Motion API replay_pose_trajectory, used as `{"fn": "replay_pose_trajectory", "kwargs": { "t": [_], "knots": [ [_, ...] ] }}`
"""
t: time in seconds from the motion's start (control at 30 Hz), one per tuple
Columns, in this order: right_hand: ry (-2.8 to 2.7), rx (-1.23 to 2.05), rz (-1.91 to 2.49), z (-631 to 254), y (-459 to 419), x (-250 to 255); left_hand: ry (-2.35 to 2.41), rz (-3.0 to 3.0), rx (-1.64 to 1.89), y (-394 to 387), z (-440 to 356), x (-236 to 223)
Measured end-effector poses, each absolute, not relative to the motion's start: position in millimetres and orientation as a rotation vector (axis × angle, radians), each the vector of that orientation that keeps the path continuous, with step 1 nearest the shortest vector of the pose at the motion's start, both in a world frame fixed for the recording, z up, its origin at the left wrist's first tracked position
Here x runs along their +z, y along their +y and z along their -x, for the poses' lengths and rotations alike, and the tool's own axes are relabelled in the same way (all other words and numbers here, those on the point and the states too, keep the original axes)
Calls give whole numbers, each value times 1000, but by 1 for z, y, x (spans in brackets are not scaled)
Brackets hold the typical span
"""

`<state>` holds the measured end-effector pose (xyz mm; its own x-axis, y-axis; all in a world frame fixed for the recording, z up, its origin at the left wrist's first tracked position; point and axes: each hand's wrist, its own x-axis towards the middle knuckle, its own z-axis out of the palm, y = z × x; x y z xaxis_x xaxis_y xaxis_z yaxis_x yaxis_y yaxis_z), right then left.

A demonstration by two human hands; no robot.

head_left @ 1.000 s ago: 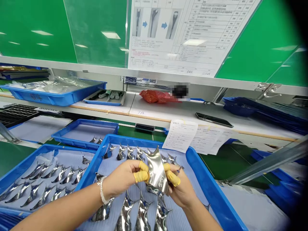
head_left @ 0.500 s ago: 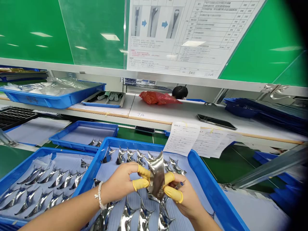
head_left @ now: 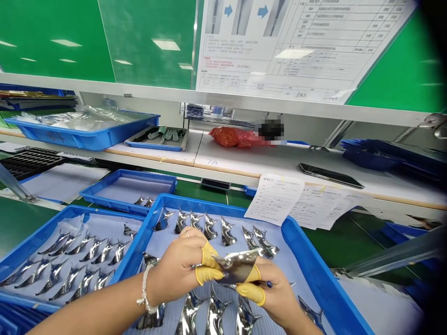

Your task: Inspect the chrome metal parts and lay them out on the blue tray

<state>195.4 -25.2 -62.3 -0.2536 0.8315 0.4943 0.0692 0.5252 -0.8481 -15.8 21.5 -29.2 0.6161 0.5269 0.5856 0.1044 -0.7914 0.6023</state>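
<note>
Biggest thing up top is the green board point(head_left: 52, 39), with a printed instruction sheet point(head_left: 251, 70) taking up much of its right half. Under that runs a long white shelf point(head_left: 265, 160), with more bench below it.

Main blue tray point(head_left: 321, 277) sits right under the hands, lined in pale material and holding shiny, curved, pointy-ended metal pieces. The back row has seven, with a wider gap after the fifth from the left. A second blue tray point(head_left: 40, 235) is just beside it on the left, with two rows of similar parts.

Hands next: the left hand point(head_left: 179, 267) pinches one end of a polished metal plate point(head_left: 240, 269) between thumb and finger, and the right hand point(head_left: 275, 284) pinches the other end the same way. So the plate is strung between the two hands, raised over the middle of the main tray, tilted close to edge-on. The pinching digits all wear yellow finger cots point(head_left: 207, 274).

Smaller stuff: a red plastic bag point(head_left: 232, 137) and a dark phone point(head_left: 330, 175) on the shelf, a beaded bracelet point(head_left: 145, 293) on the left wrist, plus something slim with a blue end point(head_left: 268, 284) poking out of the right hand. Can't tell what that is.
</note>
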Motion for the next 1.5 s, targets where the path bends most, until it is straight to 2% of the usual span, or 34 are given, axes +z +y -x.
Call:
{"fn": "replay_pose_trajectory", "kwargs": {
  "t": [0.23, 0.5, 0.6, 0.73, 0.8, 0.93, 1.07, 1.27, 1.5],
  "knots": [
    [-1371, 889, 698, -195, -25, -66, 461, -2179, 956, 19, 12, -34],
    [-1685, 579, 732, -202, -28, -44, 617, -1802, 549, 16, -9, -45],
    [-1827, 413, 1074, -229, -33, -33, 698, -1764, 563, 16, -9, -43],
    [-2343, 299, 2046, -256, -44, -38, 750, -1818, 638, 16, -4, -38],
    [-2493, 331, 2306, -259, -49, -54, 744, -1841, 664, 16, -2, -36],
    [-2549, 425, 2416, -259, -58, -85, 721, -1865, 697, 18, 2, -38],
    [-2479, 511, 2467, -271, -52, -89, 713, -1882, 702, 20, 6, -41],
    [-2320, 326, 2484, -295, -30, -96, 675, -1903, 732, 21, 9, -37],
    [-2394, 428, 2439, -304, -15, -118, 655, -1916, 714, 19, 10, -36]
  ]
}}
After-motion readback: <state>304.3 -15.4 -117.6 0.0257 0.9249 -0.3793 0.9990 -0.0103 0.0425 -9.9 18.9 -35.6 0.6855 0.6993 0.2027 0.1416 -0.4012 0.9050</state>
